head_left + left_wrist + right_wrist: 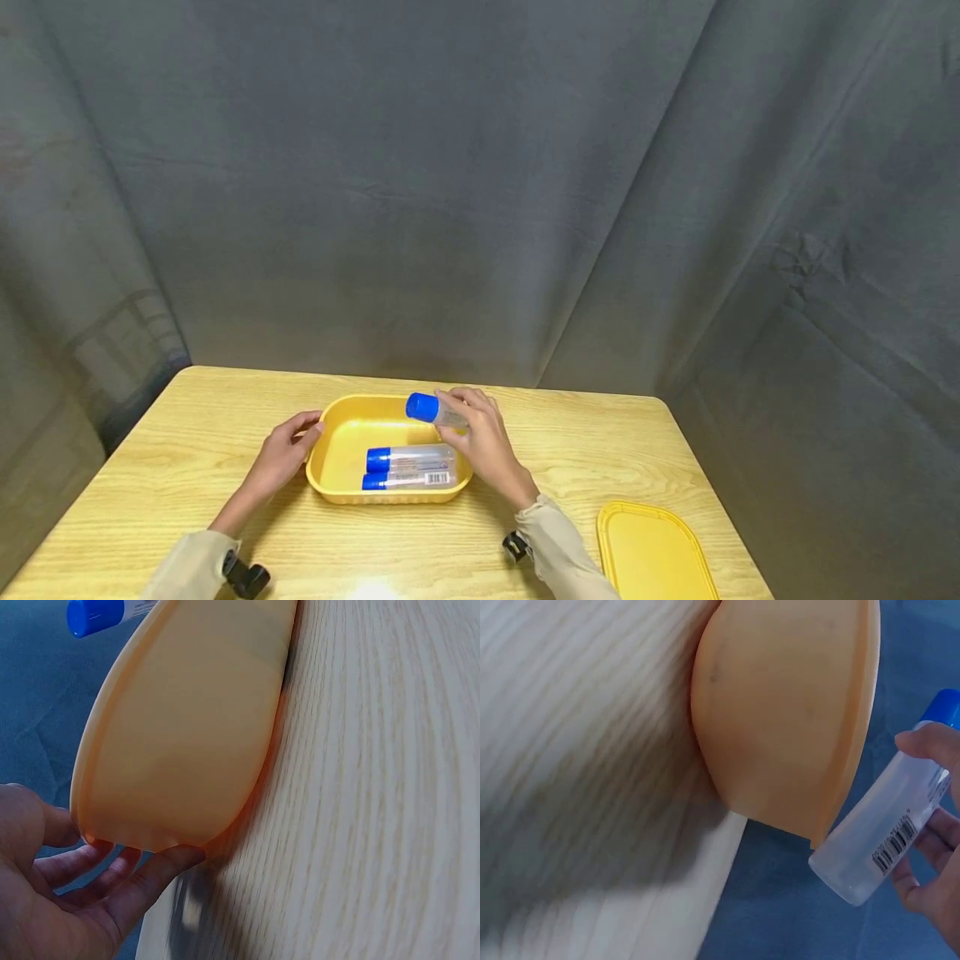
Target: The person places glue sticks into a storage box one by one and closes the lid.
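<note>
A yellow plastic tub [352,496] sits on the wooden table, and my left hand [285,450] grips its left end. In the left wrist view, the left thumb and fingers [161,871] lie against the tub's end wall. My right hand [483,437] holds a clear plastic bottle [870,840] with a blue cap [422,407] above the tub's right side. The bottle is tilted, with the cap pointing left in the head view; a barcode shows near its base. Inside the tub, two similar blue-capped bottles lie side by side, a rear one [420,457] and a front one [412,480].
A yellow lid [658,554] lies flat at the table's front right, cut off by the frame edge. Grey curtains [420,208] hang behind and beside the wooden table [570,433]. Black wrist devices [244,577] are worn on both forearms.
</note>
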A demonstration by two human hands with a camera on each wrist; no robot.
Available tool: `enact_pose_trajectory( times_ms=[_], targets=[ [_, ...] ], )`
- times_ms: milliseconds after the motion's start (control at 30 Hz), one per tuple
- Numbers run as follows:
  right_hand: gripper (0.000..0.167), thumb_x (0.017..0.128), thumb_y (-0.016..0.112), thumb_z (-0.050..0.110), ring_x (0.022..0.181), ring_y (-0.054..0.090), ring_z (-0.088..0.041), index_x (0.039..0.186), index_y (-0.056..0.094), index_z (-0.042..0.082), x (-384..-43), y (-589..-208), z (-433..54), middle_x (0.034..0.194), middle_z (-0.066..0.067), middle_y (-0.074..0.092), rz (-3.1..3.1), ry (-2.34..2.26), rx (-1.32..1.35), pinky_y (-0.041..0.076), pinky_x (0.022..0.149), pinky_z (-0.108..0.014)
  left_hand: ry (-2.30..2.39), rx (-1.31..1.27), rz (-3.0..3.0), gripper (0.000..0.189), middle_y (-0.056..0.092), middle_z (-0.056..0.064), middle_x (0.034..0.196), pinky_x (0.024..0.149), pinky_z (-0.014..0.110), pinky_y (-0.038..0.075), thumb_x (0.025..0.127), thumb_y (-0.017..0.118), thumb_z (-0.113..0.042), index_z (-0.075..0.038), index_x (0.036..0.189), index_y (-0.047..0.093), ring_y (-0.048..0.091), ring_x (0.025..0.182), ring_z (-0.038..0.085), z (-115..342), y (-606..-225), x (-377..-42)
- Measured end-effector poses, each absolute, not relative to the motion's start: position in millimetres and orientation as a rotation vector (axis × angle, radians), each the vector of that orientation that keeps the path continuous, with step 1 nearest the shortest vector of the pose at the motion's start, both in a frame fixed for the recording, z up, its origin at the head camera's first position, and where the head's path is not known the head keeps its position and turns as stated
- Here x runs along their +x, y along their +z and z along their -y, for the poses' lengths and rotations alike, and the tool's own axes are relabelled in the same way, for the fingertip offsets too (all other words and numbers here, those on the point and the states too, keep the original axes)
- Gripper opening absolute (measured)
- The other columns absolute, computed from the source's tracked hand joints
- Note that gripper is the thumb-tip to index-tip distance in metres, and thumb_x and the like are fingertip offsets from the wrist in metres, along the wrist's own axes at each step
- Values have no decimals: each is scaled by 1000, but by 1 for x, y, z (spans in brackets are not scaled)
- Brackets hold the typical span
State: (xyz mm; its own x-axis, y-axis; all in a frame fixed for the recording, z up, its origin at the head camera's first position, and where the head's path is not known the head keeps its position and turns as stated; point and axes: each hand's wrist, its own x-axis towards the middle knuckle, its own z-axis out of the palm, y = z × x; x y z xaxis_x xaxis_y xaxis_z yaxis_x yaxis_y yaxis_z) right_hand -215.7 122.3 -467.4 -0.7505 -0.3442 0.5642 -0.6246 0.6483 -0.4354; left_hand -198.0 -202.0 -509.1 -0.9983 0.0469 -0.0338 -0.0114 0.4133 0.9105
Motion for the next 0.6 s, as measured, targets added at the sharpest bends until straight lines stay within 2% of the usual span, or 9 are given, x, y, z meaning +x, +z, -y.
enact_pose_trajectory(
  times_ms=[200,400,600],
  targets=[
    [54,83,89,12,115,68,-24,134,71,9,-218,-467,-116,124,-7,75,2393,860,791,52,98,-45,1658,34,-2617,51,54,32,143,72,24,57,114,48,-28,7,150,48,60,128,47,205,-508,-197],
    [45,82,90,11,114,69,-23,123,72,10,-222,-465,-110,121,-5,76,2398,883,824,53,98,-43,1664,35,-2620,50,55,32,142,72,25,58,113,48,-28,7,150,49,61,127,46,204,-508,-197],
    [44,83,89,14,114,67,-22,124,73,12,-222,-468,-102,120,-3,74,2413,760,898,52,95,-39,1645,49,-2629,51,53,32,145,80,26,58,114,48,-28,7,151,48,57,132,49,202,-507,-198]
  ],
)
